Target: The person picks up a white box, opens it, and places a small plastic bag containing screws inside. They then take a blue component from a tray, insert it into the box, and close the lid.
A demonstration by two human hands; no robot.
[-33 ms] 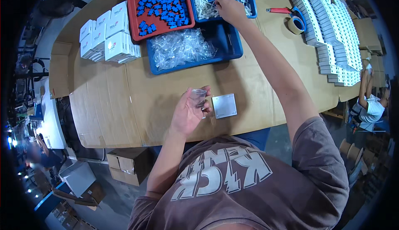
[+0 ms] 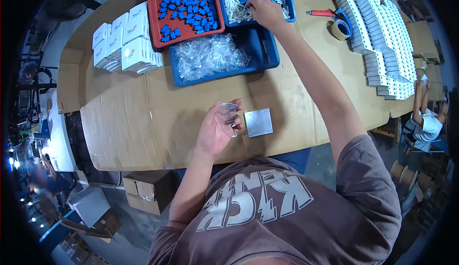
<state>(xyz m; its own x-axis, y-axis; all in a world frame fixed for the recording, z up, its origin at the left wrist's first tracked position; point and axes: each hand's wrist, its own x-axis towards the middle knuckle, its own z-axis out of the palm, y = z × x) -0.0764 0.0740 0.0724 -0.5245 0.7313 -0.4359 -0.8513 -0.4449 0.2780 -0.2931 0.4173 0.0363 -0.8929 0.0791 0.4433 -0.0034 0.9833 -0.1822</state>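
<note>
My left hand [image 2: 216,133] holds a small clear plastic bag [image 2: 228,109] between thumb and fingers above the cardboard-covered table. Just right of it lies a flat, square, whitish box [image 2: 258,122]. My right hand [image 2: 266,10] reaches into the far blue tray [image 2: 289,2], its fingers curled down among small white tube-like pieces [image 2: 234,9]; its fingertips are partly hidden, and what they grip cannot be made out. Nearer, a second blue tray [image 2: 264,54] carries a heap of clear plastic bags [image 2: 205,57].
A red tray [image 2: 186,38] of small blue parts adjoins the blue trays. White boxes [image 2: 135,49] are stacked at left, with many more white boxes [image 2: 382,45] at right. Near those lie a tape roll [image 2: 340,29] and a red-handled tool [image 2: 321,12]. Another person [image 2: 427,126] is at far right.
</note>
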